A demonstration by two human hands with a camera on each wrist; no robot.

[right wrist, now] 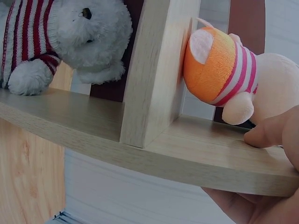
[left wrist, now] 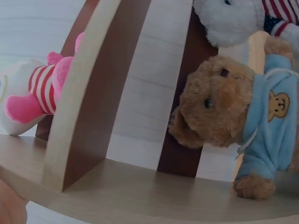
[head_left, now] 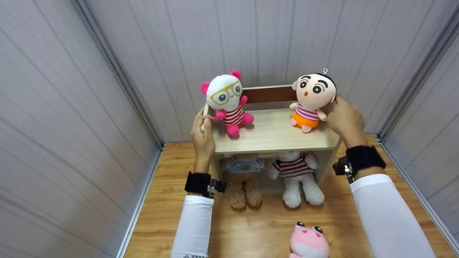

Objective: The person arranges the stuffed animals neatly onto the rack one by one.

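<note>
At the shelf's right rear corner, the right hand grasps the doll seated on top. The left hand clasps the left edge beside the panda. Seat the doll squarely; open board lies between the 2 toys, front edge near.

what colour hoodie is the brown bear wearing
Light blue hoodie, clearest in the left wrist view.

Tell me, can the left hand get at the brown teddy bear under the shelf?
Probably yes: the left hand grips the shelf's left edge, and the brown teddy bear sits just below in the open front, nothing blocking.
</note>
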